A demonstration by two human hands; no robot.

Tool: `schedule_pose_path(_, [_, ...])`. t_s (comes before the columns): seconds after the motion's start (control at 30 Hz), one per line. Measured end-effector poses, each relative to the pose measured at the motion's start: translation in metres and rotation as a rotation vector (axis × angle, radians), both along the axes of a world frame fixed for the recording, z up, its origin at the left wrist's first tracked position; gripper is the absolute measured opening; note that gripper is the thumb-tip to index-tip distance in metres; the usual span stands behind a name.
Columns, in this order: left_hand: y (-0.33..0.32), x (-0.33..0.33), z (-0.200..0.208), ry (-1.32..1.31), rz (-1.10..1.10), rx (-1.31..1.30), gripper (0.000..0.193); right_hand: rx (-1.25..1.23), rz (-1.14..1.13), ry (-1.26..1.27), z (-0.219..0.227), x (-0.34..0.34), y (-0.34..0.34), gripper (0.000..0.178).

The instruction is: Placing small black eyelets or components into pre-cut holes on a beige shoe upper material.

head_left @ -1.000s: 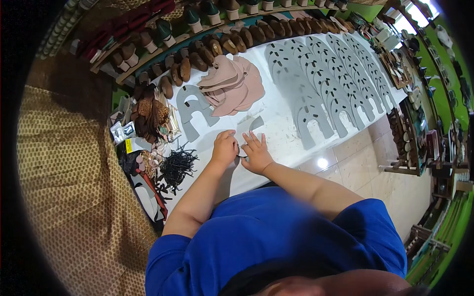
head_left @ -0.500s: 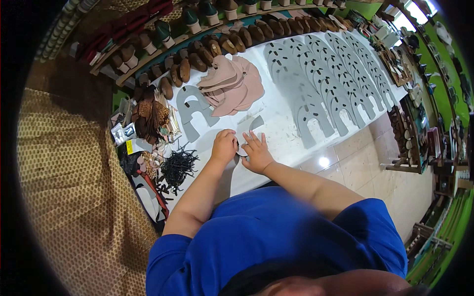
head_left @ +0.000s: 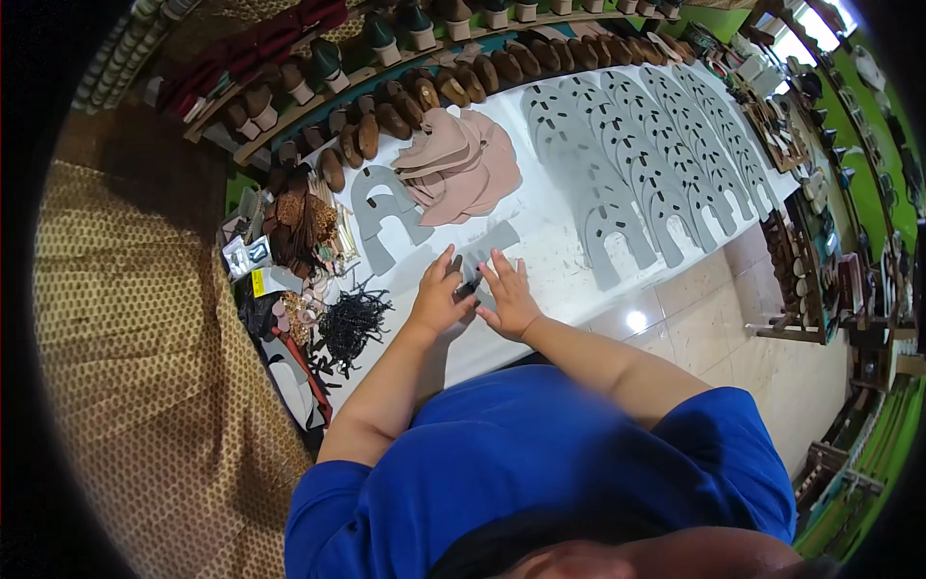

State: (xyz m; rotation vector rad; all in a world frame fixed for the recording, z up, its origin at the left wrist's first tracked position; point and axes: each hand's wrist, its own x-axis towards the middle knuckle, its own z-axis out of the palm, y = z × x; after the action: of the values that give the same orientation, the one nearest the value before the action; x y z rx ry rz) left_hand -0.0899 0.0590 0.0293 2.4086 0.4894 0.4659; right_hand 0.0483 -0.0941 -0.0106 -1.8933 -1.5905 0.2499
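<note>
My blue shirt (head_left: 502, 434) is nearest, close up to the front edge of the white-covered table (head_left: 555, 275). That edge slants away to the right, with the tiled floor (head_left: 690, 333) beyond it. Just inside the edge, my left hand (head_left: 441, 299) has its index finger raised and its thumb toward the right; I cannot tell whether its fingers are clamped on the small dark piece (head_left: 469, 288). That piece lies between my two hands, beside the left fingertips. My right hand (head_left: 511, 301) has its fingers spread apart, its thumb near the piece.

To the left, a tangle of black strips (head_left: 349, 323) limits sideways room. To the right, bare cloth gives my right hand space as far as the grey arched pieces with dark tabs (head_left: 637, 159), whose nearest legs reach close to the front edge. Past my fingertips lies a flat grey piece (head_left: 501, 234); behind it, a stack of pink pieces (head_left: 463, 169) with uneven, overlapping edges. A row of brown shoe forms (head_left: 391, 121) lines the far edge.
</note>
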Motion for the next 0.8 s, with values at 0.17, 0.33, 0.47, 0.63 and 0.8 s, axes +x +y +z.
schedule_pose_path(0.17, [0.006, 0.002, -0.024, 0.076, 0.265, 0.022, 0.021, -0.049, 0.009, -0.011, 0.006, -0.002, 0.003, 0.084])
schedule_pose_path(0.33, [0.011, 0.001, -0.024, 0.165, 0.297, 0.053, 0.023, -0.08, -0.009, -0.028, 0.008, -0.004, 0.006, 0.069])
schedule_pose_path(0.47, [0.011, -0.001, -0.032, 0.176, 0.305, 0.033, 0.025, -0.128, 0.007, -0.083, 0.009, -0.005, 0.008, 0.046])
schedule_pose_path(0.63, [0.008, 0.005, -0.03, 0.203, 0.294, 0.032, 0.036, -0.157, 0.012, -0.087, 0.009, -0.003, 0.005, 0.044])
schedule_pose_path(0.8, [0.013, 0.018, -0.02, 0.29, 0.278, -0.014, 0.039, -0.001, -0.095, 0.102, 0.0, 0.003, 0.003, 0.054])
